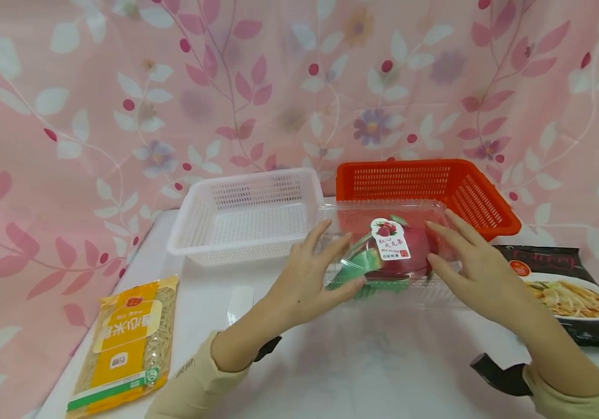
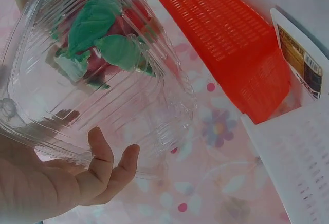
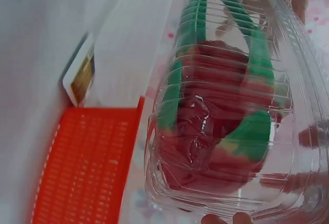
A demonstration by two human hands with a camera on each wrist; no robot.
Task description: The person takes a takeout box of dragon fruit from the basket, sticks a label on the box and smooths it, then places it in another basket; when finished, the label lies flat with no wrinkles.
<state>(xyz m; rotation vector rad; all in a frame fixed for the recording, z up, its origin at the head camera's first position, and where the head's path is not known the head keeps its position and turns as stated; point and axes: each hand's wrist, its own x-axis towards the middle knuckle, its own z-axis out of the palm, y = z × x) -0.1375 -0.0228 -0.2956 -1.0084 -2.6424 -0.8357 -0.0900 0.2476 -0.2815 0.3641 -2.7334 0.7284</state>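
A clear plastic clamshell box (image 1: 425, 291) is held over the table between both hands. Inside lies a red dragon fruit (image 1: 414, 244) with green scales, and a white label with printed characters (image 1: 390, 240) sits on the lid. My left hand (image 1: 309, 282) grips the box's left side; bent fingers (image 2: 101, 154) show against its edge in the left wrist view. At the opposite side my right hand (image 1: 488, 276) holds the box, its fingers and thumb on the lid's edge. In the right wrist view only fingertips (image 3: 241, 218) show below the box.
Behind the box stand a white plastic basket (image 1: 247, 249) and, right of it, a red basket (image 1: 509, 224). A yellow noodle packet (image 1: 121, 343) lies front left, a black noodle packet (image 1: 566, 291) at the right. A small white object (image 1: 240, 304) lies before the white basket.
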